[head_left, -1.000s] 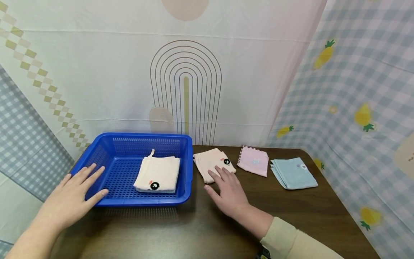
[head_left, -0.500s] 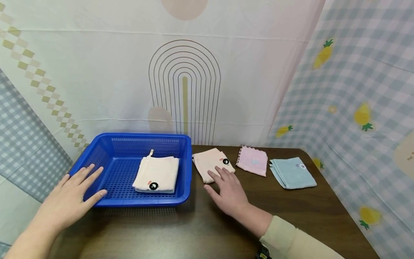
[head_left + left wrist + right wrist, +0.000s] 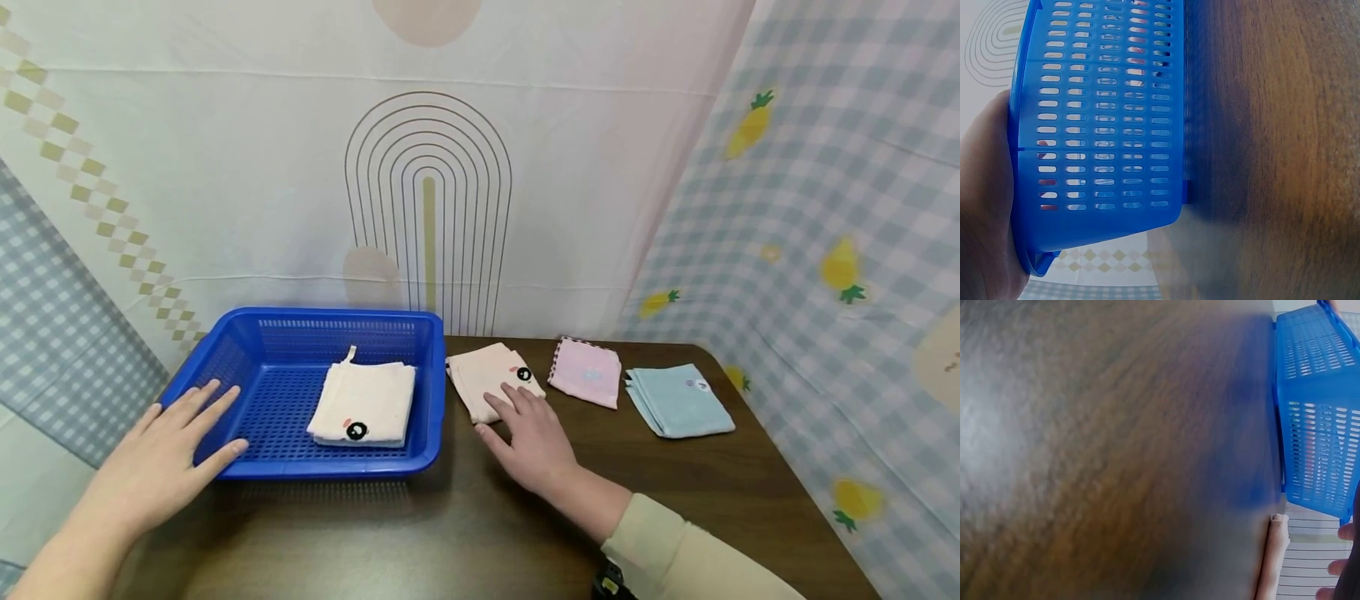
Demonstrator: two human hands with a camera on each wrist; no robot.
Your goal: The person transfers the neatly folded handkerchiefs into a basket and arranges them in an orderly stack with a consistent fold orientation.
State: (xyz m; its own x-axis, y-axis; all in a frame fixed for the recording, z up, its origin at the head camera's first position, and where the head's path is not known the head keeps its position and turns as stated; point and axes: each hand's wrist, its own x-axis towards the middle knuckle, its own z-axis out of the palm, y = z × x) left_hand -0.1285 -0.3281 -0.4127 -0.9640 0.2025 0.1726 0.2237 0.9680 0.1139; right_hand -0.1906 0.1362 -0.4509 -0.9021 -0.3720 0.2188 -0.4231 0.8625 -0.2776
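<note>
My left hand [image 3: 153, 462] lies over the front left corner of a blue plastic basket [image 3: 337, 466], its fingers straight and spread. In the left wrist view that hand [image 3: 985, 206] touches the basket's rim. A folded cream towel [image 3: 367, 396] with an embroidered eye sits inside the basket, to the right. My right hand [image 3: 532, 442] is over the near edge of a folded pale pink towel [image 3: 480, 375], fingers extended. From the right wrist, its fingers [image 3: 1338, 567] appear apart from the pale pink towel [image 3: 1274, 556], holding nothing.
To the right on the dark wood table [image 3: 360, 533] lie a folded lilac towel [image 3: 587, 372] with a checked edge and a folded light blue towel [image 3: 678, 402]. A printed curtain [image 3: 585, 183] hangs behind the table, and a checked pineapple cloth [image 3: 810, 192] hangs at right.
The right hand has shifted very slightly over the pale pink towel. The left hand, basket and towels keep their places; the head view has drifted a little.
</note>
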